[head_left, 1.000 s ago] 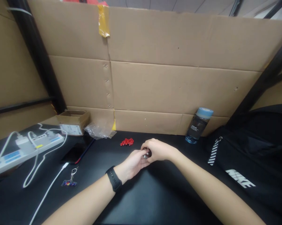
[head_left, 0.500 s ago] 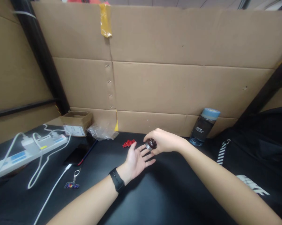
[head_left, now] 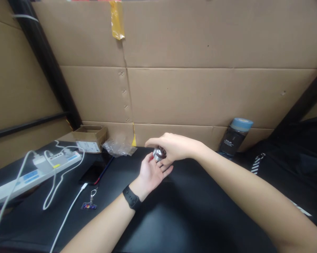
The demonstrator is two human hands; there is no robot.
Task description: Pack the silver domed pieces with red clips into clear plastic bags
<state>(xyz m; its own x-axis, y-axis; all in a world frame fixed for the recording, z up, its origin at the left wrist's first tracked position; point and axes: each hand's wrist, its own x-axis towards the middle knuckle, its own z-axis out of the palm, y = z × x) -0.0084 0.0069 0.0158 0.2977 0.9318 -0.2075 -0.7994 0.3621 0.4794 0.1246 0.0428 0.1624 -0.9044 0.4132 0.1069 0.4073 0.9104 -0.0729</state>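
My right hand [head_left: 171, 147] comes in from the right, its thumb and fingers curled round a small dark ball with a silver metal rim [head_left: 159, 153]. Below it lies my left hand [head_left: 152, 174], palm up with the fingers spread and a black band on the wrist. The ball is right over the left fingers; whether it touches them I cannot tell. A bit of red cord [head_left: 151, 157] shows by the left thumb, mostly hidden behind the hand.
A black table [head_left: 195, 211] lies before a cardboard wall [head_left: 179, 95]. To the left are a white power strip [head_left: 16, 184] with cables, a phone [head_left: 94, 173], a keychain [head_left: 89, 204], a small box [head_left: 91, 135] and a plastic bag [head_left: 118, 147]. A bottle [head_left: 231, 140] and black bag [head_left: 301, 158] stand right.
My right hand has moved left with the ball, now over the left hand's upper fingers near the thumb. The red cord, earlier in plain sight, is largely covered. The view has shifted slightly.
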